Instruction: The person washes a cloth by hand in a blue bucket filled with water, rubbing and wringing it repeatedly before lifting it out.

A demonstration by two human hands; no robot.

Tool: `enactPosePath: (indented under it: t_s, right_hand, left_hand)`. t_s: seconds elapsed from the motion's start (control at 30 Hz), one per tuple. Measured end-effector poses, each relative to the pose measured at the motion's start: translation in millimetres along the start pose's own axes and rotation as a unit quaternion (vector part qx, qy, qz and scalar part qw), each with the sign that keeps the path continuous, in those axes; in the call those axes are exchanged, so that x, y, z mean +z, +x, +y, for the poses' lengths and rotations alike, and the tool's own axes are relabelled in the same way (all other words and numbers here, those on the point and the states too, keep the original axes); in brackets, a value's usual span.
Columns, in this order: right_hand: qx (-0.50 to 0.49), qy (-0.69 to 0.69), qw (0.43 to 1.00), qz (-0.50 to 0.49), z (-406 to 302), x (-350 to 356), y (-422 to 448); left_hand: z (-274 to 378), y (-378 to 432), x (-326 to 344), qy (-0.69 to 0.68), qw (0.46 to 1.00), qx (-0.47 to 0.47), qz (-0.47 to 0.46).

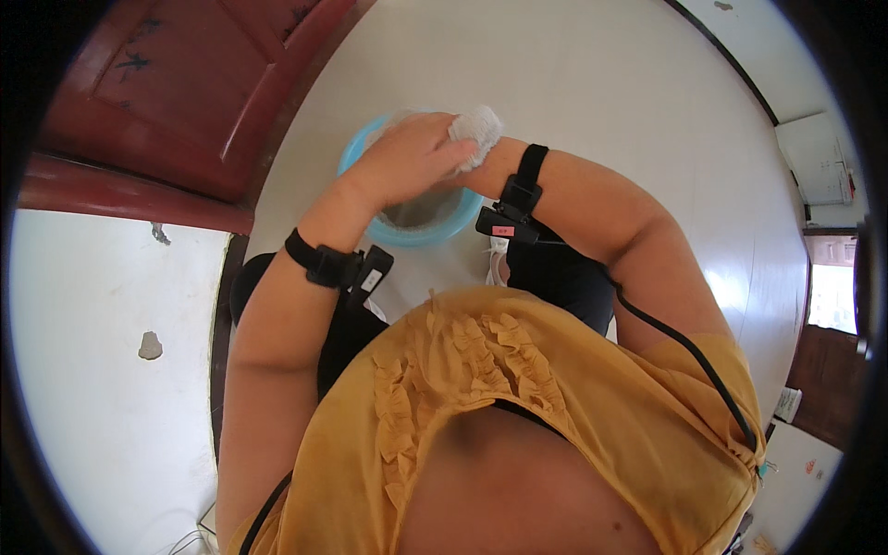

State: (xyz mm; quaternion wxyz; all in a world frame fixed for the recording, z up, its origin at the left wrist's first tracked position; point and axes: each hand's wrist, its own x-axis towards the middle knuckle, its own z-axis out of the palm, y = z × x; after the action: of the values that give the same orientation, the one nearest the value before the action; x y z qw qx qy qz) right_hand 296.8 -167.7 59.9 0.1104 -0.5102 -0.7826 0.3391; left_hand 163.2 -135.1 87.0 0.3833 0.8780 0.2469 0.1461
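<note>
My left hand [416, 154] is over a light-blue plastic basin [423, 239] on the floor, gripping a wet-looking white cloth [480, 132]. A bunched end of the cloth sticks out past my left thumb and lies against my right wrist. More whitish material shows at the far side of my left hand, near the basin's rim. My right hand [487, 170] reaches in from the right; its fingers are hidden beneath my left hand, so their hold cannot be seen. Cloudy greyish water [423, 208] with some froth at its edge is in the basin.
A dark red wooden door [187, 97] stands at the upper left, beside a white wall [104, 298]. Pale glossy floor [569, 83] surrounds the basin. Black strapped devices [340, 267] are on both forearms, with cables running up the arms.
</note>
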Motion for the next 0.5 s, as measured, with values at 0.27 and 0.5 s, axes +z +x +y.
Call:
enactPosePath:
  t_s: [0.27,0.5]
  right_hand:
    - [0.061,0.06,0.996,0.019,-35.3,30.0,13.5]
    - [-0.145,-0.15,0.977,0.038,7.9,59.3,29.1]
  left_hand:
    - [-101.7,-1.4,8.5,-0.043,0.989,-0.103,0.097]
    - [5.7,-18.5,-31.1,-0.442,0.891,-0.105,0.002]
